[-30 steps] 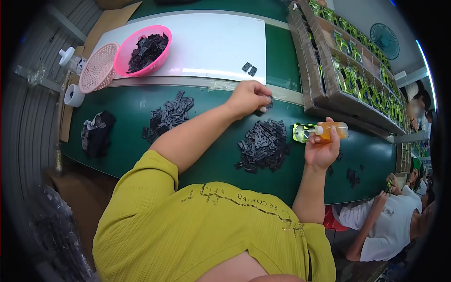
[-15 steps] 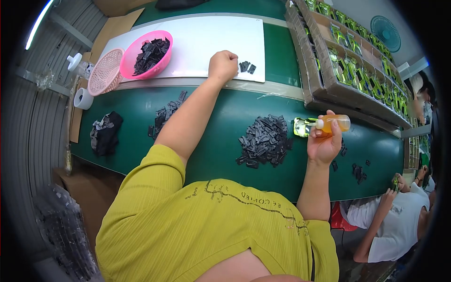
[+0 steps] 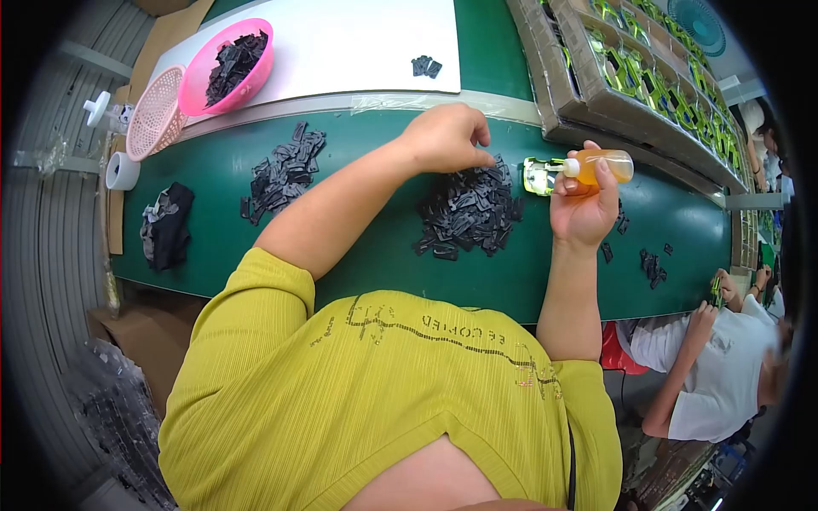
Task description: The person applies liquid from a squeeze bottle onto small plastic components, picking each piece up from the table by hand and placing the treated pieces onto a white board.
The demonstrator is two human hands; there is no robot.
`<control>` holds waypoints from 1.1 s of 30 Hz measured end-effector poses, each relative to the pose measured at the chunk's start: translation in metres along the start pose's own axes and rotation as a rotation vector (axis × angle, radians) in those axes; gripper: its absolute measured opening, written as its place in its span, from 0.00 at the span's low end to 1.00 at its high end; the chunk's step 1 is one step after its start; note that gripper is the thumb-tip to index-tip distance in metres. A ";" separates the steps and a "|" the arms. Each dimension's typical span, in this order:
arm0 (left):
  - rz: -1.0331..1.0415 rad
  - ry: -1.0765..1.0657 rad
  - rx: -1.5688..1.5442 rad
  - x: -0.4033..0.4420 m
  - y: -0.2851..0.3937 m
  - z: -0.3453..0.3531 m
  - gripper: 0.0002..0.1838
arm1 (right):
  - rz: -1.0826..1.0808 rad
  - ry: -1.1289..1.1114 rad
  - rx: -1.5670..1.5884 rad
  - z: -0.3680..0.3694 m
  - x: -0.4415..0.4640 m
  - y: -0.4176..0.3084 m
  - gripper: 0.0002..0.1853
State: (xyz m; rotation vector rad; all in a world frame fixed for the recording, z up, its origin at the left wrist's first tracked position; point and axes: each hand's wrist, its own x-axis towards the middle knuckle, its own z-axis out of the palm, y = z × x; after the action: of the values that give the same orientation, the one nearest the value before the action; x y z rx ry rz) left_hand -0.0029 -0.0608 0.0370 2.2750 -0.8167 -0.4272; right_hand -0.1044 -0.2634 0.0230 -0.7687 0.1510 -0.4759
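Note:
My left hand (image 3: 450, 139) is over the far edge of a heap of small black plastic parts (image 3: 469, 213). Its thumb and forefinger are apart, with nothing visible between them. Wrapped round a small clear squeeze bottle (image 3: 612, 166) of orange liquid is my right hand (image 3: 586, 198). The bottle lies sideways, its white nozzle pointing left at a shiny lime-green part (image 3: 538, 176). Whether my right fingers also grip that green part, I cannot tell. A small group of black parts (image 3: 426, 66) lies on the white board (image 3: 358, 51).
Another black heap (image 3: 285, 170) lies left, near a dark cloth (image 3: 169, 226). A pink bowl (image 3: 267, 64) of black parts and a pink basket (image 3: 153, 115) stand back left. Cartons (image 3: 588, 106) of green items line the right. A person in white (image 3: 724, 366) sits far right.
My left hand has left the white board and come back toward me, to the black heap; its fingers have parted. The view has tilted down slightly. My right hand keeps the bottle.

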 end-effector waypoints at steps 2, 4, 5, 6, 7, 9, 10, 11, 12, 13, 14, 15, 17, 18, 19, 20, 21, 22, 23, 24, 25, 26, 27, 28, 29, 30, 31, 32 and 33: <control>0.011 -0.035 0.057 0.002 0.002 0.012 0.19 | 0.014 -0.014 -0.008 -0.003 -0.002 0.002 0.16; -0.013 -0.081 0.072 0.004 0.004 0.016 0.17 | 0.028 -0.038 0.002 -0.005 0.000 0.001 0.16; 0.020 -0.095 0.061 0.005 0.001 0.018 0.17 | 0.044 -0.054 0.011 -0.007 0.001 0.002 0.16; 0.035 -0.026 0.028 0.003 0.001 0.020 0.17 | 0.075 -0.091 0.029 -0.005 0.001 0.000 0.17; 0.048 0.043 0.001 -0.002 -0.002 0.019 0.17 | 0.089 -0.109 0.028 -0.005 0.001 0.001 0.18; 0.026 0.138 -0.061 -0.012 -0.008 0.010 0.16 | 0.082 -0.089 0.017 -0.003 0.001 0.001 0.19; 0.028 0.179 -0.098 -0.014 -0.009 0.007 0.16 | 0.075 -0.075 -0.003 -0.002 0.001 0.001 0.19; -0.001 0.183 -0.075 -0.014 -0.013 0.004 0.16 | 0.086 -0.085 0.006 -0.002 0.002 0.002 0.19; -0.023 0.176 -0.058 -0.014 -0.019 -0.002 0.16 | 0.091 -0.083 0.010 -0.003 0.003 0.002 0.19; -0.041 0.163 -0.042 -0.015 -0.023 -0.004 0.15 | 0.092 -0.077 0.012 -0.004 0.002 0.002 0.19; -0.078 0.134 -0.049 -0.016 -0.019 -0.009 0.15 | 0.091 -0.078 0.002 -0.002 0.001 0.002 0.19; -0.083 0.116 -0.079 -0.014 -0.017 -0.008 0.15 | 0.096 -0.074 -0.010 -0.001 0.001 0.002 0.18; -0.040 0.076 -0.068 -0.005 -0.012 0.000 0.15 | 0.071 -0.052 -0.041 0.002 0.000 0.003 0.17; -0.039 0.035 -0.018 -0.001 -0.007 0.002 0.15 | 0.062 -0.037 -0.039 -0.001 0.002 0.005 0.16; -0.041 -0.007 0.030 0.003 -0.002 0.006 0.15 | 0.052 -0.026 -0.041 -0.002 0.002 0.005 0.16; -0.045 -0.049 0.079 0.005 0.002 0.009 0.15 | 0.044 -0.016 -0.043 -0.002 0.001 0.005 0.15; -0.059 -0.087 0.097 0.008 0.006 0.009 0.15 | 0.035 -0.010 -0.044 -0.003 0.003 0.005 0.15; -0.077 -0.128 0.112 0.008 0.010 0.009 0.15 | 0.031 -0.012 -0.034 -0.005 0.004 0.004 0.14; -0.094 -0.166 0.130 0.010 0.013 0.008 0.15 | 0.028 -0.013 -0.033 -0.004 0.005 0.003 0.14; -0.096 -0.170 0.107 0.011 0.012 0.009 0.15 | 0.028 -0.010 -0.031 -0.004 0.005 0.002 0.14; -0.100 -0.176 0.085 0.011 0.009 0.009 0.15 | 0.030 -0.005 -0.029 -0.005 0.004 0.002 0.14; -0.103 -0.177 0.065 0.011 0.007 0.008 0.14 | 0.032 -0.004 -0.026 -0.004 0.004 0.001 0.14; -0.107 -0.166 -0.004 0.010 0.006 0.006 0.14 | 0.032 -0.004 -0.022 -0.003 0.005 0.001 0.14; -0.114 -0.162 -0.078 0.007 0.004 0.005 0.14 | 0.036 0.001 -0.021 -0.003 0.003 0.001 0.14; -0.120 -0.152 -0.148 0.005 0.002 0.003 0.14 | 0.038 0.002 -0.018 -0.001 0.003 0.001 0.14; -0.132 -0.123 -0.272 0.003 -0.001 0.003 0.14 | 0.043 -0.002 -0.015 -0.001 0.003 0.003 0.14; -0.145 -0.094 -0.397 0.000 -0.006 0.004 0.14 | 0.050 -0.005 -0.013 -0.001 0.002 0.004 0.14; -0.155 -0.066 -0.522 -0.001 -0.010 0.004 0.14 | 0.054 -0.007 -0.013 0.000 0.002 0.005 0.14; -0.155 -0.082 -0.612 -0.002 -0.013 0.005 0.15 | 0.024 -0.019 -0.049 0.002 0.002 0.008 0.14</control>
State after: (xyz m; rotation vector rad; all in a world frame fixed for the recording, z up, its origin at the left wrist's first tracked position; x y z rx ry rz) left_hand -0.0011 -0.0543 0.0246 1.7571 -0.4613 -0.7332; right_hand -0.0996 -0.2586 0.0191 -0.8187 0.1546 -0.4433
